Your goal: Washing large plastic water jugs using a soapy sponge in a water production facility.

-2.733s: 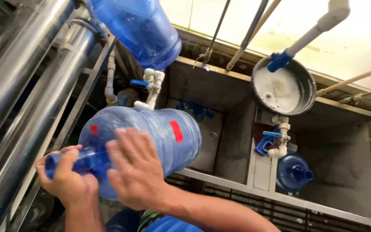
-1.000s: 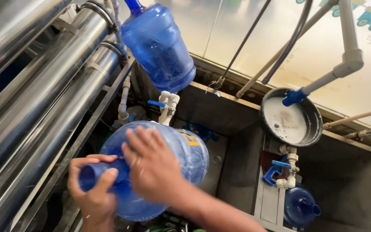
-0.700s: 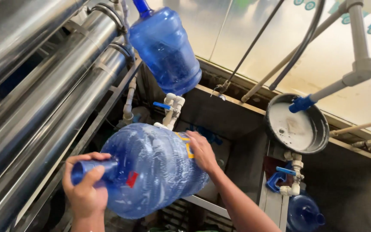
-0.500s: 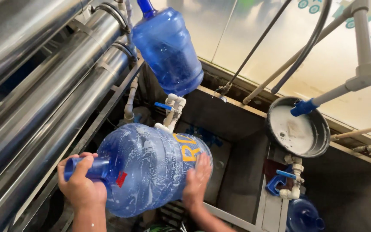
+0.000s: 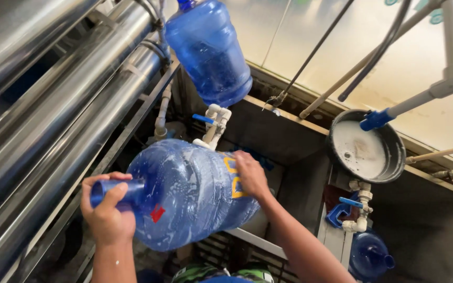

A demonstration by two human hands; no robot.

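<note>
Right hand [image 5: 250, 175] moved from under the blue water jug [image 5: 192, 196] onto its upper side (palm flat); left hand [image 5: 108, 212] grip wraps the neck.

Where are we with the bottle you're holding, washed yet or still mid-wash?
Mid-wash, by the look of it. Done: suds already streak the inside of the big blue bottle. In hand: it lies on its side, the left hand gripping its neck, the right hand on its far end. Left: it is not on any stand, while a second bottle hangs inverted above and a third sits lower right.
</note>
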